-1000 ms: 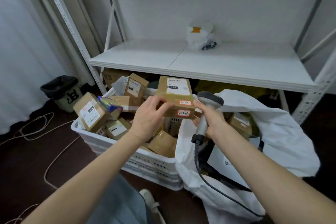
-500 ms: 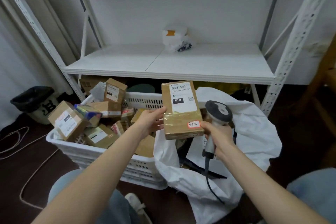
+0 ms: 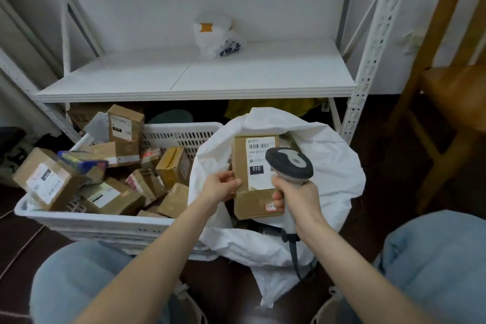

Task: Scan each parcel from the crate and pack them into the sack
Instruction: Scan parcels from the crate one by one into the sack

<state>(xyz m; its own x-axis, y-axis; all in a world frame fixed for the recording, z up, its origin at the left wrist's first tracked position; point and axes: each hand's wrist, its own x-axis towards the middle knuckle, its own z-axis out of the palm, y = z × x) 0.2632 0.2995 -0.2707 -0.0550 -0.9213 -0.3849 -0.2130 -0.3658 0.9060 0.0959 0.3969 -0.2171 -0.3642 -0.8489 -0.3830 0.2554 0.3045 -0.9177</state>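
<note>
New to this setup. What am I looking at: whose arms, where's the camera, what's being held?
No robot here: these are a person's bare arms, filmed by one wide-angle camera worn on their head, looking down. The left hand grips a brown parcel by its edge, label up, above the open white sack. The right hand grips a corded barcode scanner, its head over the label. Left of the sack, a white crate holds more parcels. Behind stands a white shelf.

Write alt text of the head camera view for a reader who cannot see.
A left hand holds a brown cardboard parcel over a white sack while the right hand holds a grey scanner over its label. Beside the sack stands a white plastic crate of parcels.
</note>
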